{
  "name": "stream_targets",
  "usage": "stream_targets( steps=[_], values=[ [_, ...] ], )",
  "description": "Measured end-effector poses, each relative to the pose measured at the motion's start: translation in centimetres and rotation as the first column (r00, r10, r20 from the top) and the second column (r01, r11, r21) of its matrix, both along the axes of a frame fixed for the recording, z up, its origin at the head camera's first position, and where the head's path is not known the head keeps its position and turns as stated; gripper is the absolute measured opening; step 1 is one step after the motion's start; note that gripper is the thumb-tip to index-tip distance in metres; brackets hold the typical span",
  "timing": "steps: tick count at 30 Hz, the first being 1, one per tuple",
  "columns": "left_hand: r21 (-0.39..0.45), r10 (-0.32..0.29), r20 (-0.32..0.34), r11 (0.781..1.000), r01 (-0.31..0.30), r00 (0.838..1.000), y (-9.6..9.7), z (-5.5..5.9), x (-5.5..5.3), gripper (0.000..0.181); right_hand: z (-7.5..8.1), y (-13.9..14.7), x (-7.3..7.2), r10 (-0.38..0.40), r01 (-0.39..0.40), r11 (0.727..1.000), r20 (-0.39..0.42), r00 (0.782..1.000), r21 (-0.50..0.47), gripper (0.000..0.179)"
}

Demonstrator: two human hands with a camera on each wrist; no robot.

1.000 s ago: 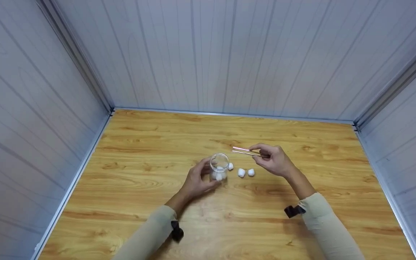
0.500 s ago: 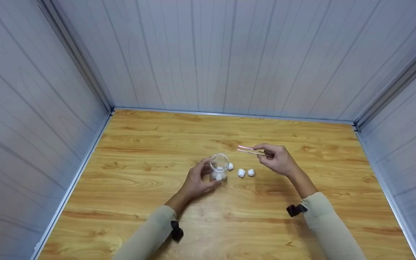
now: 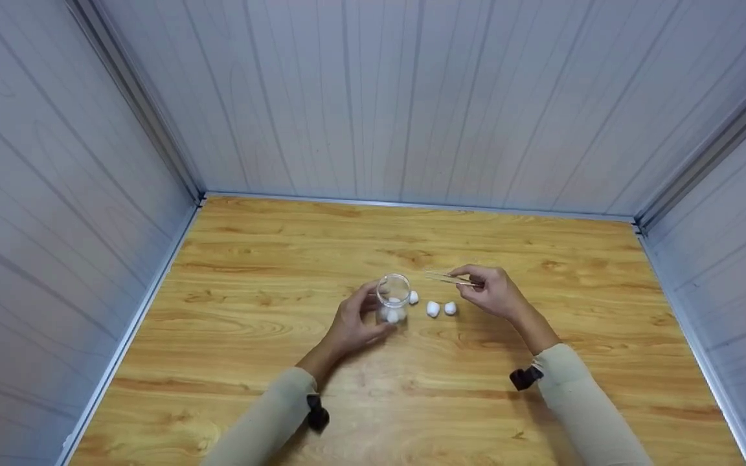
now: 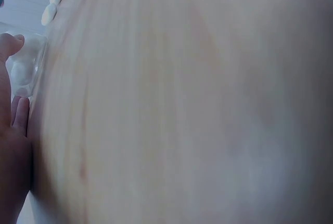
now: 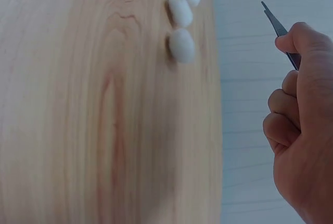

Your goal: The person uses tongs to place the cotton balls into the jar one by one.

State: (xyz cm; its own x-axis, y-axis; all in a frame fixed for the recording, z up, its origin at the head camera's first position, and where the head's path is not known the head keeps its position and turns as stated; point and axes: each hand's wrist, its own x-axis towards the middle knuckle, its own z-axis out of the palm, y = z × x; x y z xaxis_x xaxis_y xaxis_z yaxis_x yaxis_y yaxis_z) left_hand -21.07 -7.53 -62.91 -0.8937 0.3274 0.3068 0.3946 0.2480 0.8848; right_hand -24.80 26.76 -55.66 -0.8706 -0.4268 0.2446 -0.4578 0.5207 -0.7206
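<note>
My left hand curls round a small clear glass jar that stands upright with several white cotton balls inside. Thumb and fingers lie on its sides, also in the left wrist view, where the jar is partly cut off. Just right of it on the table are three loose cotton balls: one close by the jar, then a pair. Above and right of these, my right hand pinches metal tweezers pointing left. Nothing is between the tips of the tweezers, which lie near each other in the right wrist view.
The wood-grain table is enclosed by pale panel walls at the back and both sides. A black wrist camera sits at the right sleeve, another black camera at the left.
My right hand with the tweezers first drew slightly right, then came back left and lower; the tweezer tips are closer together now. The left hand, jar and cotton balls have stayed put.
</note>
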Motion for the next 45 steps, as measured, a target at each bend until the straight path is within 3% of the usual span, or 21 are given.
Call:
stream_targets(
  steps=[7,13,19,29,45],
  values=[
    [0.009,-0.001,-0.100,1.000,0.002,0.995,-0.1,-0.8,-0.3,0.082,-1.3,-0.3,-0.5,0.028,-0.027,0.999,-0.020,0.999,0.026,0.024],
    [0.025,0.000,-0.119,1.000,0.003,0.993,-0.2,-0.9,-0.3,0.083,-2.0,-0.7,-0.5,0.050,-0.050,0.998,0.007,0.999,0.046,0.024],
    [0.008,0.010,-0.110,1.000,-0.009,0.994,-0.1,-0.8,-0.2,0.083,-2.4,-1.3,-0.5,0.067,-0.072,0.993,0.056,0.996,0.097,0.023],
    [-0.018,0.016,0.021,1.000,-0.016,1.000,0.1,0.4,0.1,0.085,-3.2,-1.9,-0.5,0.070,-0.085,0.990,0.128,0.989,0.113,0.021],
    [0.000,-0.006,0.010,1.000,0.006,1.000,0.0,0.1,0.1,0.084,-3.5,-1.8,-0.4,0.035,-0.064,0.987,0.193,0.981,0.150,0.021]
  ],
)
